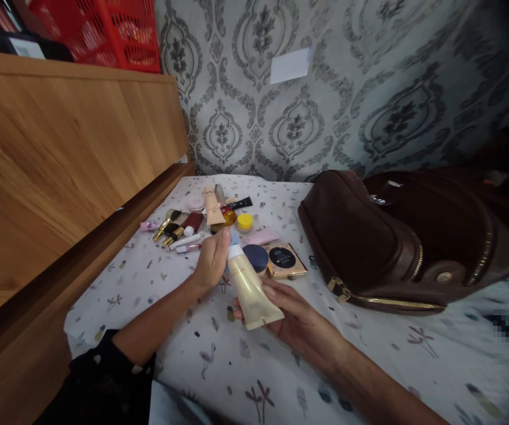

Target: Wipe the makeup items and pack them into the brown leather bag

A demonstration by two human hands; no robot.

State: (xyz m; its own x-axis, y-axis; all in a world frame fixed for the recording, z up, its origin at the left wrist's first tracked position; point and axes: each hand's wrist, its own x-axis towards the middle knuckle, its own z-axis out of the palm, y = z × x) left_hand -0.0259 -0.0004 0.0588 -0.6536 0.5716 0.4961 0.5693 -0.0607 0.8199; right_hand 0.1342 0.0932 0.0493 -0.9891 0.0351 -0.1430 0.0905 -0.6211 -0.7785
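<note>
A pale yellow squeeze tube [254, 289] with a white neck slants across the middle of the view, its flat crimped end toward me. My right hand [294, 304] is closed around its lower body, fingers passing underneath. At the upper end, my left hand [212, 260] grips the tube near its white neck, thumb up. Something light blue [233, 238] shows beside that thumb; I cannot tell if it is a cap. Just behind the tube lie a dark blue round container [255, 258] and a gold compact box [287, 261] with a black disc.
Several cosmetics lie behind my hands, among them a peach tube [213, 206], a yellow-lidded jar [245, 222] and a dark red bottle [193, 223]. A brown leather bag [355, 236] lies at the right. Wooden furniture [81, 124] bearing a red basket [133, 35] stands left.
</note>
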